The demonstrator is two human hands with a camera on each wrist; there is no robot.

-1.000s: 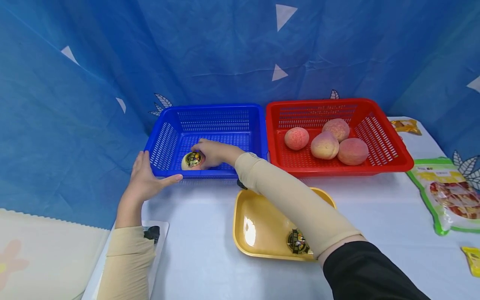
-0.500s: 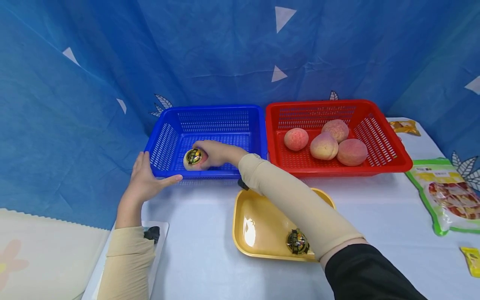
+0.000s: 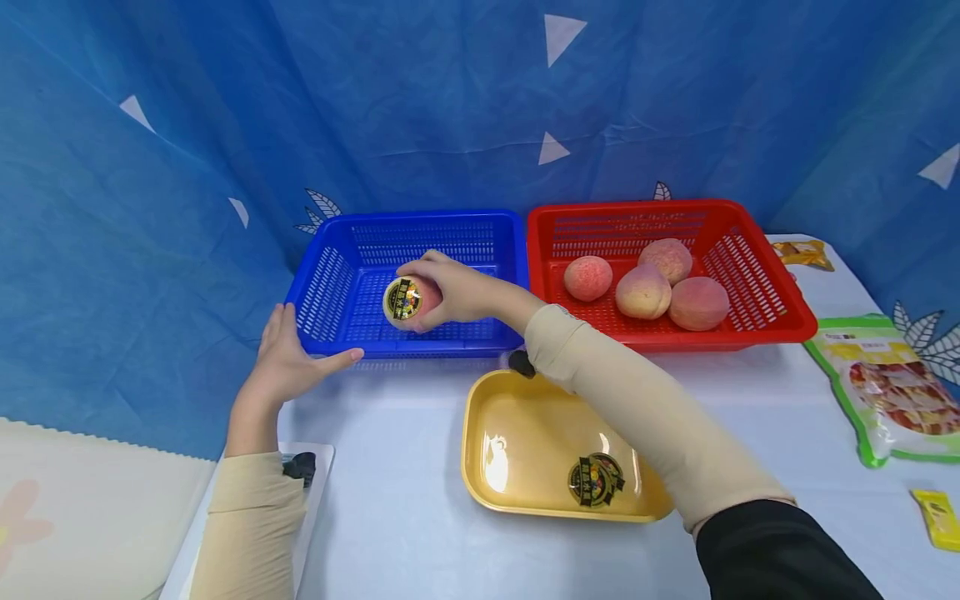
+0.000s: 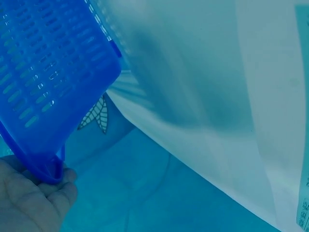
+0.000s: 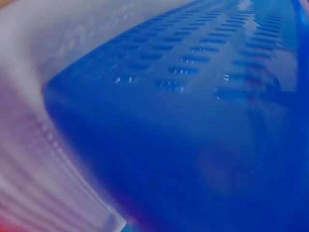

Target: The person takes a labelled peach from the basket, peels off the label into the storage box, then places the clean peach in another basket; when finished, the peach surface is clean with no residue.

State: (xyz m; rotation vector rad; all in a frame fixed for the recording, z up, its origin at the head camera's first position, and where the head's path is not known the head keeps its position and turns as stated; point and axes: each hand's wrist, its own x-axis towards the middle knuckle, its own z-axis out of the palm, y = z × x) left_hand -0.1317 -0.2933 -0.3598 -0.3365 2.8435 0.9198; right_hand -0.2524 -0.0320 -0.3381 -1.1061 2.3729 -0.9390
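Observation:
My right hand (image 3: 457,287) grips a pale pink peach (image 3: 429,293) bearing a round black-and-gold label, above the floor of the blue basket (image 3: 480,343). In the right wrist view the blue basket's wall (image 5: 159,125) fills most of the picture; hand and peach do not show there. At the basket's front left corner, my left hand (image 3: 288,367) rests with straight fingers along the left side and thumb along the front rim. The left wrist view has that hand (image 4: 34,198) touching the rim corner of the basket (image 4: 53,82).
A red basket (image 3: 600,336) with several peaches (image 3: 643,292) stands right of the blue one. In front lies a gold tray (image 3: 525,442) holding black-and-gold labels (image 3: 595,481). A green-edged food bag (image 3: 888,383) and small wrapped snacks (image 3: 937,518) lie at right.
My right hand has lifted the labelled peach and drawn it slightly right, its forearm shifting right as well. The left hand stays at the basket corner.

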